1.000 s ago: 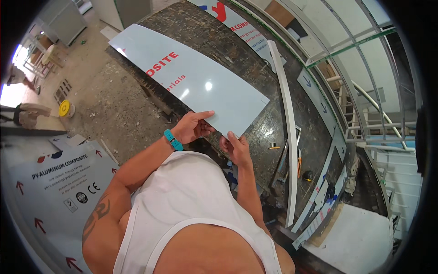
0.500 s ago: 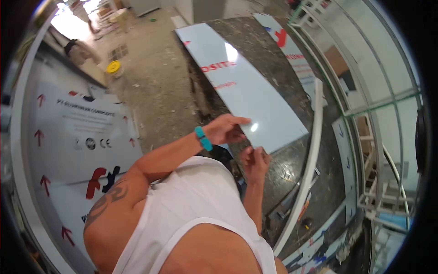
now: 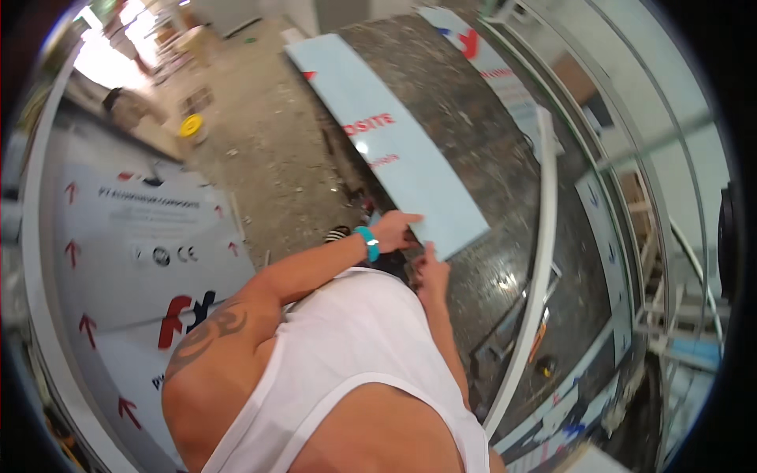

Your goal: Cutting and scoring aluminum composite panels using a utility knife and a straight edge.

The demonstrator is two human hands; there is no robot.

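Observation:
A long pale blue panel point(image 3: 410, 162) with red lettering lies on a dark speckled stone table point(image 3: 489, 150). My left hand point(image 3: 394, 231), with a teal wristband, rests on the panel's near left corner, fingers curled over its edge. My right hand point(image 3: 431, 272) is just below the near edge, fingertips touching it; its grip is hidden. My white vest fills the lower middle of the view.
A long white strip point(image 3: 536, 268) lies along the table to the right of the panel. A large white printed sheet with red arrows point(image 3: 142, 252) lies at the left. The rough concrete floor point(image 3: 268, 150) holds a yellow round object point(image 3: 190, 125). Scaffold bars stand far right.
The view has swung left and tilted, bringing the white printed sheet into sight. Both hands have stayed at the panel's near end, the left now over its corner.

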